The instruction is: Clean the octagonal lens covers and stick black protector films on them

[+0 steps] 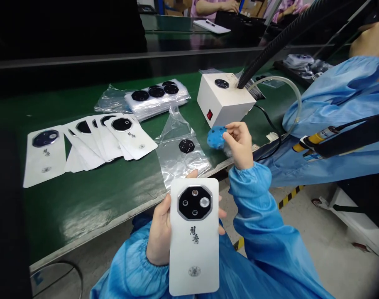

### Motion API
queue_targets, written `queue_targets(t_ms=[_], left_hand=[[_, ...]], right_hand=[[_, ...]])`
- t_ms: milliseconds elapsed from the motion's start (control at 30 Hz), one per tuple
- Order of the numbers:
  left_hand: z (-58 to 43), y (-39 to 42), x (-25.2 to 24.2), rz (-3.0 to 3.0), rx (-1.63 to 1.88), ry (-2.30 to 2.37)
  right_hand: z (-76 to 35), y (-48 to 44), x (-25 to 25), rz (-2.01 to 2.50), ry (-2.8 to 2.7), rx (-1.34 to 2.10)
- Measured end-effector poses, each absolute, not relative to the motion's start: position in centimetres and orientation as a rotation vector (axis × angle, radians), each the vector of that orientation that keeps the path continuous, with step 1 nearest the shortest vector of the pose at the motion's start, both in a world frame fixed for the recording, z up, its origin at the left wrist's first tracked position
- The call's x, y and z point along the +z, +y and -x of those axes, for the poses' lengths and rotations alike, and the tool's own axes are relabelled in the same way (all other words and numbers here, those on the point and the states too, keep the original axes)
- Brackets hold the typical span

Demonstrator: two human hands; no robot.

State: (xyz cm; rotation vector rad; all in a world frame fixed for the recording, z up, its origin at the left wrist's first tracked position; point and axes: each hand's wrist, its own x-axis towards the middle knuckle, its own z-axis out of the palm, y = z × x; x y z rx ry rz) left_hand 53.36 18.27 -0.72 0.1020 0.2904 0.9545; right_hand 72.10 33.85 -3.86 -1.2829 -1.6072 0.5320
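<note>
Fingers (222, 215) around one phone cover (194, 257), one blue pad (216, 137)

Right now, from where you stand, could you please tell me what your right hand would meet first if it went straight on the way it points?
Your right hand, pinching a blue pad, would probably meet the white box first, near its red switch, though depth is hard to judge from this view.

Glossy white phone back (194, 259) with a polished metal lens ring (178, 202).
</note>
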Motion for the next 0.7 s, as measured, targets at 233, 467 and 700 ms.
queue_targets(t_ms=[233, 467, 700], left_hand=[[-53.6, 18.0, 0.4, -0.089, 1.005, 0.332], [-53.6, 18.2, 0.4, -0.132, 0.995, 0.363], [-53.4, 17.8, 0.1, -0.202, 0.982, 0.405]], right_hand=[[-73.3, 36.7, -6.5, 1.538, -1.849, 0.342], [-73.2, 36.3, -7.4, 1.618, -1.918, 0.152], [-72.2, 34.2, -5.4, 1.489, -1.822, 0.032]])
